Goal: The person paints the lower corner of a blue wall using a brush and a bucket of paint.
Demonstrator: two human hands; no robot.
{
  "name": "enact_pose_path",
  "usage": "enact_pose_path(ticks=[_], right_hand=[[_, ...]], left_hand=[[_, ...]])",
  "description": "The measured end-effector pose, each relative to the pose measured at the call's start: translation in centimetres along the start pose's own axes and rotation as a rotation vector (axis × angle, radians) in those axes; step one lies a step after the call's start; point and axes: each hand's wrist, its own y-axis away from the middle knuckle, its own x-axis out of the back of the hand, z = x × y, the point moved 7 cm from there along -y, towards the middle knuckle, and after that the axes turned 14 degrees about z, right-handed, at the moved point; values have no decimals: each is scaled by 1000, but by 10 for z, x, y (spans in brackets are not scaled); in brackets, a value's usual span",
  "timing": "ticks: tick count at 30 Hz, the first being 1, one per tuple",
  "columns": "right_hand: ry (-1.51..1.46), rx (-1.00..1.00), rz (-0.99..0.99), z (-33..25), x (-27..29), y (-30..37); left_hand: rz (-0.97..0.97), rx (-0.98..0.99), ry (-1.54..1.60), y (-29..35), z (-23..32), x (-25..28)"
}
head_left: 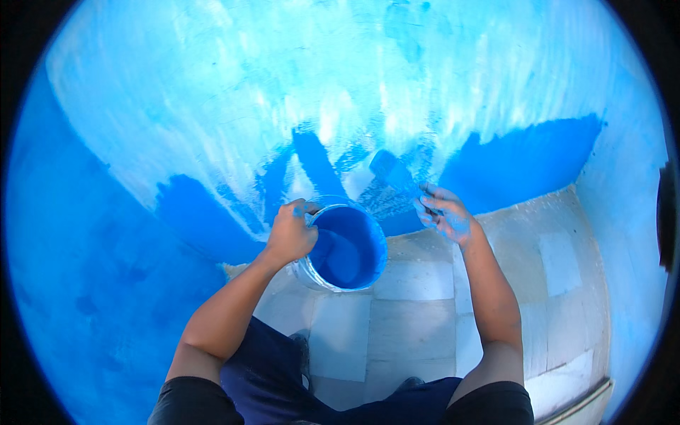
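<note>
My left hand [292, 230] is closed on the rim of a round paint bucket [379, 273], holding it tilted so that its inside shows. Blue paint [343, 256] lies in the bottom and coats the inner wall. In my paint-smeared right hand [448, 212] is a paintbrush [393, 171], its broad blue head toward the wall and its handle between the fingers. The brush head lies over the wall [283, 78]; whether it touches cannot be made out. Fresh dark blue patches [528, 159] cover the lower part of that pale, streaky wall.
A blue-painted wall [78, 262] stands at the left and a paler blue wall [627, 212] at the right. Light square tiles [411, 329] cover the floor around my feet. A dark object [666, 216] shows at the right rim, and a pale strip [577, 407] lies at the lower right.
</note>
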Motion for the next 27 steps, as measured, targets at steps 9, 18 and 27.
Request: enact_pose_path(ticks=[9, 18, 27], right_hand=[[1037, 816, 559, -90, 60, 29], [1708, 536, 721, 7, 114, -12], [1508, 848, 897, -85, 53, 15]], left_hand=[[-389, -78, -26, 15, 9, -93], [-482, -91, 84, 42, -8, -181], [-507, -110, 115, 65, -29, -230]])
